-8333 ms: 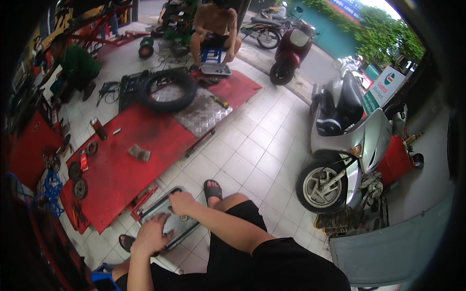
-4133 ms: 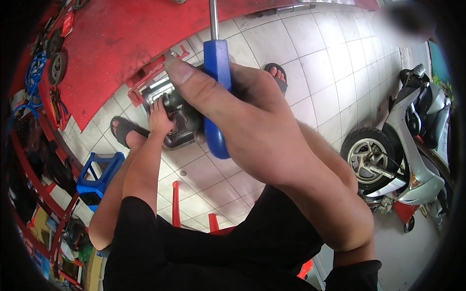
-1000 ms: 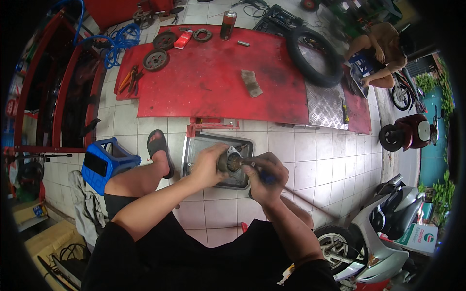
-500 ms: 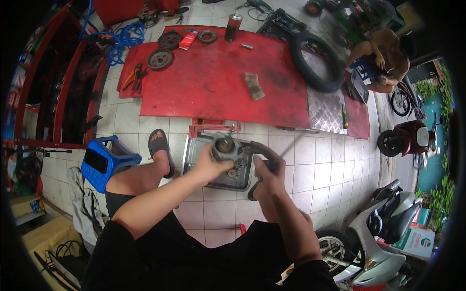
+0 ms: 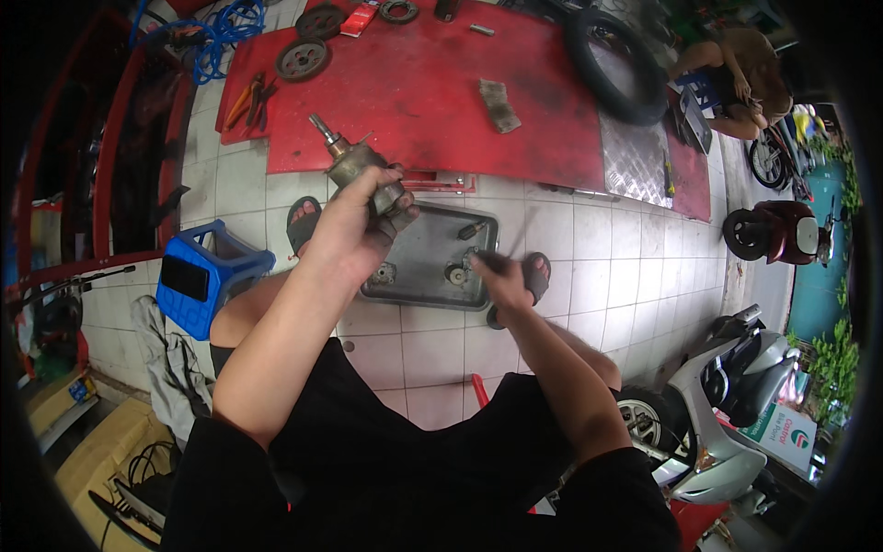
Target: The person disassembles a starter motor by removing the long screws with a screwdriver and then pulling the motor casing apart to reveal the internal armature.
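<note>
grey metal housing (image 5: pixel 354 170) sits closed in our left hand (image 5: pixel 359 221), its shaft (image 5: pixel 324 129) pointing away, seen by the far left corner of the tray (image 5: pixel 423 247). our right hand (image 5: pixel 508 283) blurs near the right edge; we cannot tell its grip. we judge this as part handling; next, we likely need a steady left hold.
</note>
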